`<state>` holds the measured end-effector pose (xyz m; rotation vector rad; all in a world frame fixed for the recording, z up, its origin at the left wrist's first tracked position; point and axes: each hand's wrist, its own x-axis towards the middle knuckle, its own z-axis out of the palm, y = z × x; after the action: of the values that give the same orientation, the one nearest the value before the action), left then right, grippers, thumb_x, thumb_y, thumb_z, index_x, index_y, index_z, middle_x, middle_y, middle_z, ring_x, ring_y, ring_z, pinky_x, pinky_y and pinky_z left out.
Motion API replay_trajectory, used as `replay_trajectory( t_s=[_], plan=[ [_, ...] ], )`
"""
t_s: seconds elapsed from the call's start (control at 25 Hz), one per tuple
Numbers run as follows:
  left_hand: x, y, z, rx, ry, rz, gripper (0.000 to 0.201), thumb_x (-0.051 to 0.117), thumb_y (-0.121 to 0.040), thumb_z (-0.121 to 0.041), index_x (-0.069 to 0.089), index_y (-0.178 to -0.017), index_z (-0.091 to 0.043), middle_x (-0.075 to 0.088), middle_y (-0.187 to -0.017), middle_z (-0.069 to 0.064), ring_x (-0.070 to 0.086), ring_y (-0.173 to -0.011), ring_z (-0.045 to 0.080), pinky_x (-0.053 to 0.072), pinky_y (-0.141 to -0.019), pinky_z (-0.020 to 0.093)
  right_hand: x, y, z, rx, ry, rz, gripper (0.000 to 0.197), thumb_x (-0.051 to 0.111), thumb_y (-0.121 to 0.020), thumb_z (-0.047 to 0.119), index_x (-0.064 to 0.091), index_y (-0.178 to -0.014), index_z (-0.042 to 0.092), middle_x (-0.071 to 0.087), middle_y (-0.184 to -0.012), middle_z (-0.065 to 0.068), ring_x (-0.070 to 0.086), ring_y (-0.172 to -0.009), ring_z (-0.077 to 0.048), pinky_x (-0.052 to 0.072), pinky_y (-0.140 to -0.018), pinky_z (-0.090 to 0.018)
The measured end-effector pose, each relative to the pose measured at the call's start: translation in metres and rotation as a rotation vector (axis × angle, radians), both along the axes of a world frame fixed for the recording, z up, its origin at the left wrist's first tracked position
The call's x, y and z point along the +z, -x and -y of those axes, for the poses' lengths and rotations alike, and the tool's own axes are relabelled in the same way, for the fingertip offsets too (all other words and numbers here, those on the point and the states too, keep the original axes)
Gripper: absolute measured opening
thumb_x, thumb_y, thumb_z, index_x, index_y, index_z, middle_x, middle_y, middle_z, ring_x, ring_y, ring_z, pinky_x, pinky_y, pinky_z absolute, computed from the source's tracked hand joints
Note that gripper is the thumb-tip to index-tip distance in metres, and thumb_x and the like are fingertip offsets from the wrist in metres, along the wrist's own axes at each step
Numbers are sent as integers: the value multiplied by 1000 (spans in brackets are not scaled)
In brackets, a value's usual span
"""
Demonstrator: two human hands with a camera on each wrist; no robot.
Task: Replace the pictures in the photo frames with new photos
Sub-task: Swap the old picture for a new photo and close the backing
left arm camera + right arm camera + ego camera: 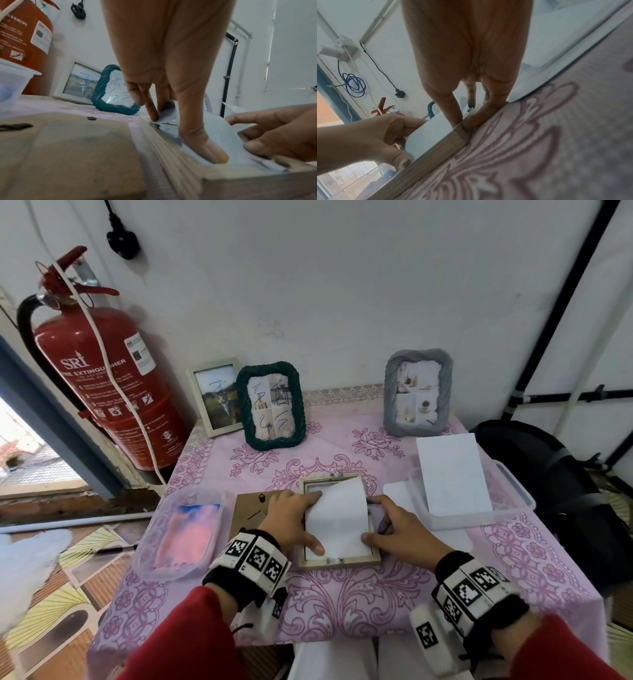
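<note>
A light wooden frame lies face down in the middle of the pink cloth. A white photo sheet sits in its opening, with the far end curling upward. My left hand presses the sheet's left side with straight fingers and thumb; the left wrist view shows these fingertips flat on the sheet. My right hand pinches the frame's right rail, thumb inside on the sheet's corner, fingers against the outer side. The brown backing board lies just left of the frame.
Three frames stand along the wall: white, green rope, grey. A clear tub at the left holds a pink-blue picture. Another tub at the right holds white sheets. A fire extinguisher stands left of the table.
</note>
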<state>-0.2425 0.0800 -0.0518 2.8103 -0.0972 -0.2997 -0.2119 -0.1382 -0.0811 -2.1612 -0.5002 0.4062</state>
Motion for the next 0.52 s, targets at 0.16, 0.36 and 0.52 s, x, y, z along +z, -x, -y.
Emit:
replay_trajectory(
  t_s=[0.16,0.36,0.52],
  plan=[
    [3,9,3,71,328,-49,116,85,-62,-15,9,-150,-16,5,-158,3,13,-146,22,17,-119,36,-1,2,1,-13,-25,-9,60,68,-82,19,40,-135,23,50,-71,4,49,-65,-5,41,-66,-18],
    [3,14,7,227,633,49,99,71,-79,-9,3,-150,-20,44,-142,10,57,-111,25,48,-97,38,-2,2,1,-22,-26,-10,60,68,-83,20,40,-136,23,48,-73,4,48,-67,-6,40,-70,-20],
    [2,15,9,391,778,75,67,70,-79,-4,38,-138,-9,59,-94,13,59,-84,23,54,-80,39,-1,3,1,-19,-25,-20,61,68,-83,22,39,-137,22,48,-74,5,47,-68,-4,39,-66,-16]
  ],
)
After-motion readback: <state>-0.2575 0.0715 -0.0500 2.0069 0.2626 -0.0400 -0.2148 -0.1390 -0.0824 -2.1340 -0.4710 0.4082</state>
